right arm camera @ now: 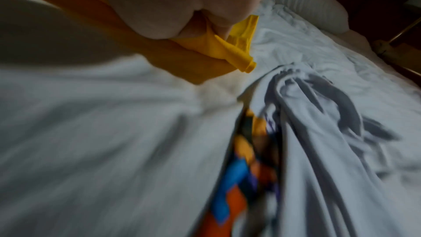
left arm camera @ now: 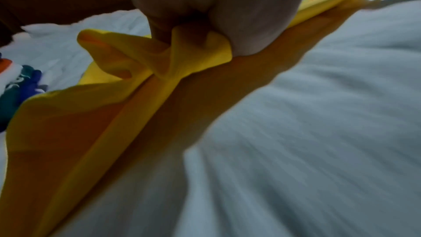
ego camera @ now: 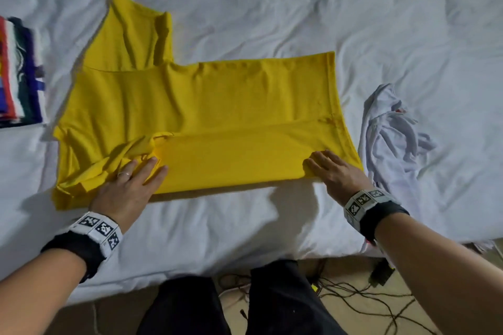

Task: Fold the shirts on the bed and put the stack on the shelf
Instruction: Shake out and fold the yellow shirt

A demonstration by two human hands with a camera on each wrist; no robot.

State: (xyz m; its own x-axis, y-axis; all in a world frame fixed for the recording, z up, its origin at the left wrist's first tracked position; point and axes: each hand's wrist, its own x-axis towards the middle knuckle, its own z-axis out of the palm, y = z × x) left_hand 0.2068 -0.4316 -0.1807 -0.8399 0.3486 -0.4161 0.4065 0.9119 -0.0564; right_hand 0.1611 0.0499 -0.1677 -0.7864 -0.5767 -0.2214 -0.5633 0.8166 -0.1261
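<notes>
From the head camera the yellow shirt point(ego camera: 201, 106) lies spread sideways on the white bed sheet point(ego camera: 272, 8), its near long edge turned over into a flat band, one short sleeve sticking up toward the far side and the hem at the right. The left hand point(ego camera: 130, 185) lies on the bunched sleeve and collar end of that band, fingers stretched forward; a plain ring sits on one finger. The right hand point(ego camera: 332, 171) rests at the hem end of the same band, fingers extended. The wrist cameras show what the top view hides: under the left hand point(left arm camera: 205, 6) a ruffle of yellow cloth point(left arm camera: 136, 78) is gathered between thumb and fingers, so this hand pinches the fabric, and under the right hand point(right arm camera: 170, 6) the rolled hem corner point(right arm camera: 227, 51) is likewise pinched between thumb and fingers. The shirt is a soft matte knit with a stitched double hem; the sheet is thin, white and heavily creased. At the left edge of the head view sits a stack of folded shirts point(ego camera: 19, 71), showing bands of red, white, green and dark blue. To the right of the yellow shirt lies a crumpled white shirt point(ego camera: 389, 139); only the right wrist view shows its blurred print of blue, orange and yellow point(right arm camera: 239, 168), and a white pillow point(right arm camera: 314, 1) farther up the bed. Both wrists carry bands of black-and-white square markers point(ego camera: 100, 228). Cables point(ego camera: 353, 302) trail on the floor by the person's dark trousers. No readable writing shows.
</notes>
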